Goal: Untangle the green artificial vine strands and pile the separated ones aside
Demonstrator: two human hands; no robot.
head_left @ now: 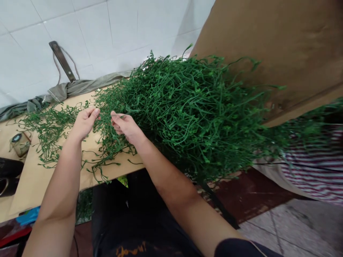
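A big heap of thin green plant stems [198, 110], with small forked tips that look like plastic, piles up on the right part of the tabletop. My left hand [87, 121] is closed in a pinch over the looser stems [49, 132] on the left; what lies between its fingertips is too small to make out. Just to its right, my right hand [125, 126] pinches too, with a bit of green stem showing at its fingers. A small gap separates the two hands, and stems lie on the board beneath them.
A brown cardboard sheet [278, 53] rises behind the heap. Grey cloth [77, 87] runs along the tiled wall [88, 35], where a dark-handled tool [63, 60] leans. Far left are a black cylindrical object [9, 175] and a small tape-like roll [20, 142]. Striped fabric [316, 164] lies at right.
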